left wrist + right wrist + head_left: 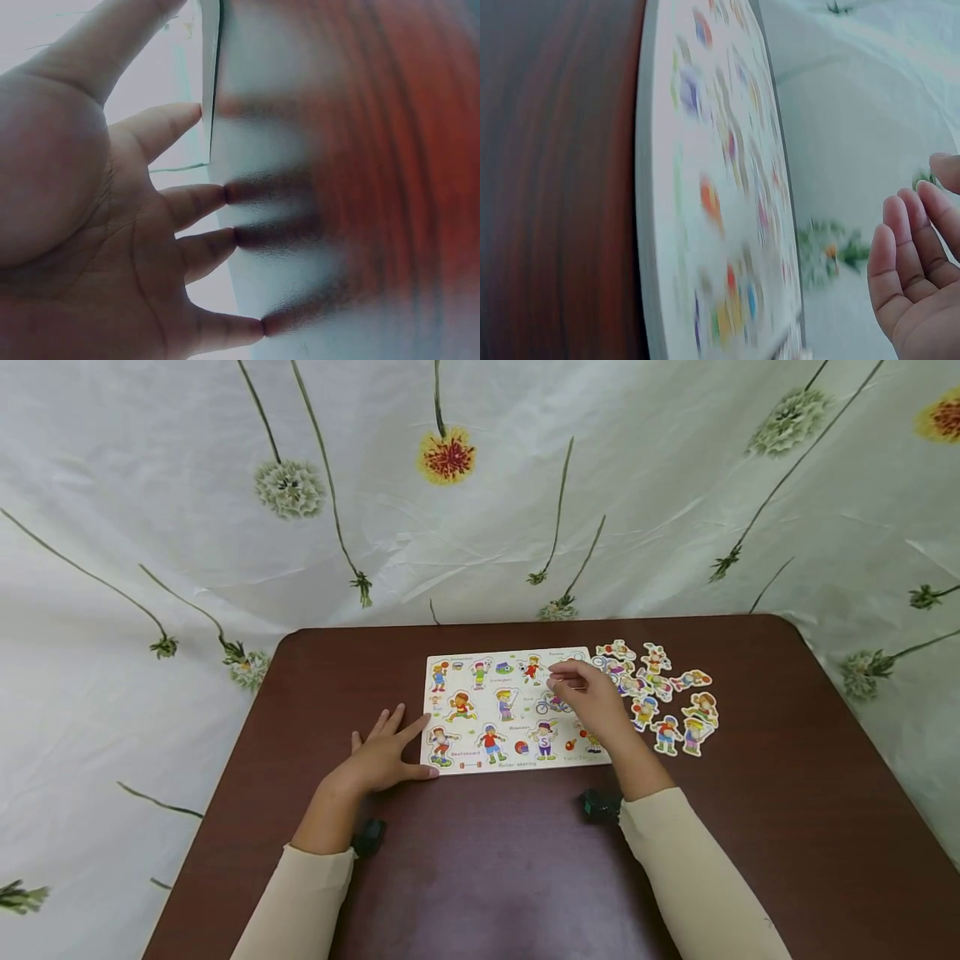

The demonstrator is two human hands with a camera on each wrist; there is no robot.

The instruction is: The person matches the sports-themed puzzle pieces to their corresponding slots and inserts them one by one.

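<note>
A white puzzle board [480,727] printed with colourful sports figures lies on the table. My left hand [382,756] is spread at the board's left side, thumb and index finger at its edge. In the left wrist view the other fingertips [231,238] of this hand rest on the dark tabletop. Over the board's right part hovers my right hand [596,706], hiding some of the printed figures. Its fingers [919,240] are loosely bent in the right wrist view, with nothing between them and the thumb.
Several loose cut-out figure pieces [666,735] lie in a cluster right of the board, some overlapping. The dark red-brown table [480,860] ends at a white flower-patterned cloth [480,543] behind. A small black device [600,806] sits by the right wrist.
</note>
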